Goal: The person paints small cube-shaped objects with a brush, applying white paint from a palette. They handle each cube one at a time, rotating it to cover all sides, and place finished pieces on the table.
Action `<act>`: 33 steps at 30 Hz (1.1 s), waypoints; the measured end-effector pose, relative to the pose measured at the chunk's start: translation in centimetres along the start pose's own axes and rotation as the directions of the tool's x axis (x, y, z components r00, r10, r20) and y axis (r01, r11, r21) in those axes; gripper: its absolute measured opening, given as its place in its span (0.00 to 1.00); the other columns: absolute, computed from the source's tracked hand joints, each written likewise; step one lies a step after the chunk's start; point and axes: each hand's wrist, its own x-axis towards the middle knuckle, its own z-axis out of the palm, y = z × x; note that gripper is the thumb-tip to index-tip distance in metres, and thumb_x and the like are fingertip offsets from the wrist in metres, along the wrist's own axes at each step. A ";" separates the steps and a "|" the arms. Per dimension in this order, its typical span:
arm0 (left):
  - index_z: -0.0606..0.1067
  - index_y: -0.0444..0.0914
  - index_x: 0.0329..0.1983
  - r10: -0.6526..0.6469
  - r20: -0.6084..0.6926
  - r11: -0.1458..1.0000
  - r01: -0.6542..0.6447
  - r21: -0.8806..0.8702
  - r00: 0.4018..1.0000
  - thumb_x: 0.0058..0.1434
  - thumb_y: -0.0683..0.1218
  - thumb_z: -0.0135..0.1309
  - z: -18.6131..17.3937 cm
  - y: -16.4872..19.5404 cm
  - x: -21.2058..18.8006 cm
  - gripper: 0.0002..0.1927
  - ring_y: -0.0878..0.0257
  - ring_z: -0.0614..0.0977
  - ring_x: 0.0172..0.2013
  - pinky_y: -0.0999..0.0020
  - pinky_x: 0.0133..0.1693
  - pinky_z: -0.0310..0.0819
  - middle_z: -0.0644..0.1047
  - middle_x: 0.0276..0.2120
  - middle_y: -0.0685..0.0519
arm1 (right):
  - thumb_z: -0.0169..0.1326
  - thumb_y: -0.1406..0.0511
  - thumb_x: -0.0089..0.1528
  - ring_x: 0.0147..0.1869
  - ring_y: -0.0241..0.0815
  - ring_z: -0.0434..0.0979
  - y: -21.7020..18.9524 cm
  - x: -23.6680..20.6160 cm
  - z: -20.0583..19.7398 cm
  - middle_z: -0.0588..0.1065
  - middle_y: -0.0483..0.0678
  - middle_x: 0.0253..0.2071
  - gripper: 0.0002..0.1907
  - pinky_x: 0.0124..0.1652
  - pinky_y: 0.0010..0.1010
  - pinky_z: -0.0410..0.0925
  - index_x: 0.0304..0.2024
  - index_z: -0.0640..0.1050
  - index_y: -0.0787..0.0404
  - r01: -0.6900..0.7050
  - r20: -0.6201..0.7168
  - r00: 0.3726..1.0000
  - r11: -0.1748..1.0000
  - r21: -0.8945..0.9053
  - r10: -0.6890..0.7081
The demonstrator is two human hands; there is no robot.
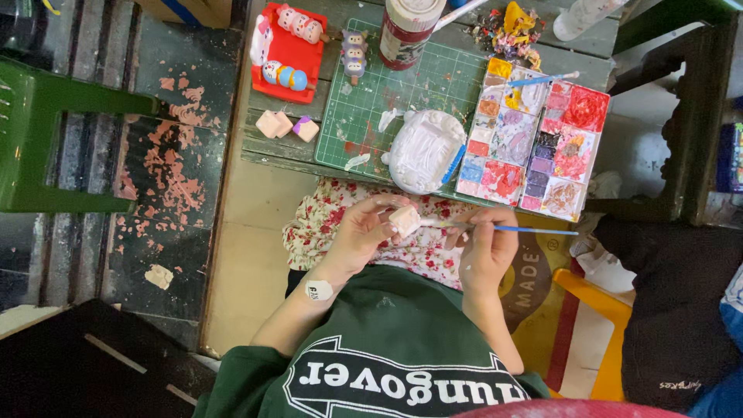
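Observation:
My left hand (361, 234) holds a small pale pink block-shaped clay piece (405, 220) over my lap, which is covered by a floral cloth (325, 217). My right hand (487, 249) grips a thin blue-handled paintbrush (534, 230), its tip touching the piece. A paint palette (534, 139) with many coloured wells lies on the table just beyond my hands, with another blue brush (542, 79) resting across it. A white paint-smeared dish (424, 151) sits on the green cutting mat (371, 108).
A red tray (298, 54) with painted figurines sits at the table's far left, three small blocks (286, 125) near it. A tall jar (409, 31) stands behind the mat. A green stool (46, 139) is at left, a dark wooden stool (689, 124) at right.

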 end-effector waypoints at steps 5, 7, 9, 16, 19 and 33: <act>0.72 0.34 0.62 -0.025 0.005 0.999 0.025 -0.021 1.000 0.65 0.40 0.60 0.3 0.2 -0.1 0.22 0.60 0.80 0.55 0.66 0.49 0.79 0.76 0.59 0.46 | 0.45 0.64 0.75 0.34 0.42 0.75 -0.4 -0.1 0.5 0.75 0.55 0.37 0.06 0.32 0.30 0.68 0.46 0.67 0.61 0.042 0.169 0.985 0.999 0.029 -0.046; 0.72 0.34 0.62 -0.041 0.001 0.999 0.041 -0.022 0.999 0.65 0.40 0.60 0.5 0.4 -0.1 0.22 0.60 0.80 0.54 0.65 0.49 0.80 0.77 0.58 0.46 | 0.45 0.64 0.76 0.32 0.40 0.74 -0.6 0.2 0.6 0.75 0.55 0.36 0.06 0.32 0.28 0.66 0.47 0.67 0.61 0.040 0.114 0.993 0.999 -0.010 -0.038; 0.72 0.33 0.62 -0.040 0.004 0.999 0.040 -0.016 0.999 0.66 0.40 0.60 0.6 0.6 0.0 0.22 0.60 0.80 0.54 0.66 0.49 0.79 0.77 0.58 0.46 | 0.46 0.64 0.76 0.32 0.39 0.74 -0.7 0.6 0.6 0.75 0.54 0.36 0.06 0.31 0.28 0.65 0.47 0.67 0.61 0.038 0.046 0.998 0.999 -0.010 -0.037; 0.71 0.33 0.63 0.015 0.027 0.999 -0.016 0.046 1.000 0.66 0.39 0.60 0.7 0.6 0.0 0.22 0.60 0.80 0.57 0.65 0.56 0.77 0.76 0.60 0.45 | 0.46 0.63 0.76 0.32 0.40 0.74 -1.5 0.5 0.8 0.76 0.55 0.37 0.07 0.33 0.28 0.65 0.46 0.67 0.61 0.045 0.144 0.989 0.998 -0.045 -0.038; 0.72 0.32 0.63 0.007 0.016 0.999 -0.007 0.034 1.000 0.67 0.40 0.60 0.4 0.6 0.0 0.22 0.59 0.80 0.55 0.65 0.53 0.77 0.77 0.59 0.44 | 0.46 0.63 0.76 0.34 0.40 0.75 -1.3 0.8 0.6 0.76 0.54 0.38 0.07 0.34 0.29 0.67 0.46 0.67 0.61 0.054 0.045 0.998 0.998 -0.029 -0.053; 0.70 0.32 0.63 0.041 0.032 0.998 -0.042 0.035 0.999 0.65 0.38 0.62 0.9 1.4 0.2 0.24 0.55 0.79 0.59 0.58 0.60 0.76 0.76 0.60 0.45 | 0.46 0.60 0.76 0.30 0.41 0.76 -1.2 0.9 -0.1 0.76 0.57 0.40 0.11 0.32 0.27 0.66 0.47 0.66 0.61 0.179 0.018 0.984 0.974 -0.139 -0.178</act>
